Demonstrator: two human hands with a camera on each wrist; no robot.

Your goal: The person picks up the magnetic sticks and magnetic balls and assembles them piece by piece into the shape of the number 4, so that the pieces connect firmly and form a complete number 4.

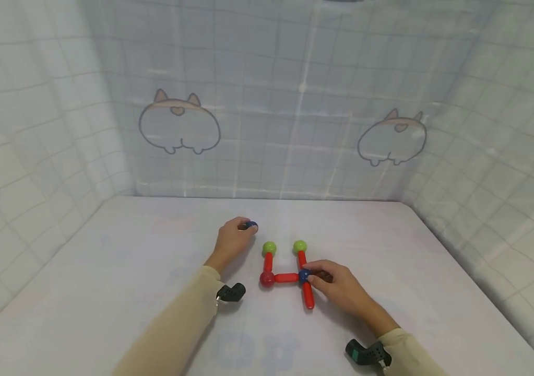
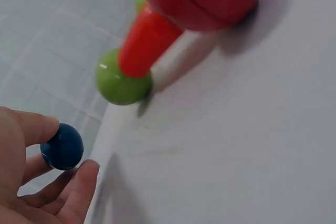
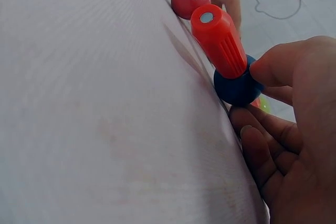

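Observation:
My left hand (image 1: 234,239) holds a loose blue ball (image 2: 63,147) between thumb and fingers, beyond and left of a shape built of balls and red rods. At the shape's right side, my right hand (image 1: 339,284) pinches another blue ball (image 3: 237,85). Three rods meet at that ball: one runs away to a green ball (image 1: 300,246), one goes left to a red ball (image 1: 267,279), and a near rod (image 1: 308,296) has a free end with a silver disc. From the red ball, another rod (image 1: 268,262) leads away to a second green ball (image 1: 269,247).
The white tabletop (image 1: 144,292) extends on all sides of the shape. Grid-patterned curtains (image 1: 285,104) with cartoon drawings stand behind and at both sides. Each wrist wears a dark strap-like device, such as the left band (image 1: 231,292).

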